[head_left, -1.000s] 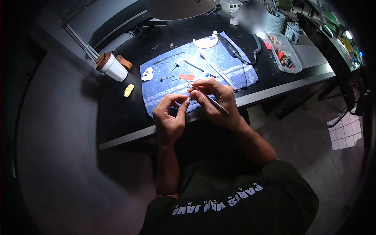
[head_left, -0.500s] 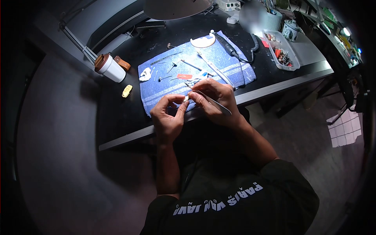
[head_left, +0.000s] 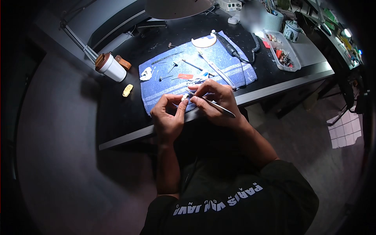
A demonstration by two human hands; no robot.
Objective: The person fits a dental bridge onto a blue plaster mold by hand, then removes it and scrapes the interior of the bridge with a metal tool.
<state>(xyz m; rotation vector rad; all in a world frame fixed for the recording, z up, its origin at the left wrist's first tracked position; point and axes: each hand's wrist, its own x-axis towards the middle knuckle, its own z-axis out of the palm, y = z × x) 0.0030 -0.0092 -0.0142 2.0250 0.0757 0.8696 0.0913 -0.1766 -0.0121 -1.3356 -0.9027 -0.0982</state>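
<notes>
Between thumb and fingertips, my left hand (head_left: 169, 113) pinches a small white piece (head_left: 185, 97) at the front edge of the blue towel (head_left: 156, 88). My right hand (head_left: 217, 98) grips a slim metal tool (head_left: 220, 109), whose tip points at the white piece. Whether tip and piece touch is too small to tell. Behind the hands, on the towel, lie a red strip (head_left: 185, 76), thin rotary bits (head_left: 173, 66), a white-handled tool (head_left: 215, 69), a curved white piece (head_left: 204, 41) and a black handpiece (head_left: 227, 46).
A white cup with a brown lid (head_left: 111, 67) and a yellow lump (head_left: 127, 90) are at the left. A clear tray of small parts (head_left: 295, 67) stands at the right. The lamp shade (head_left: 178, 8) hangs over the back. The table's metal edge (head_left: 129, 140) runs beneath the hands.
My right hand has drawn slightly away from the white piece, and the metal tool has tilted, its rear end now lower and farther right. My left hand has barely moved.
</notes>
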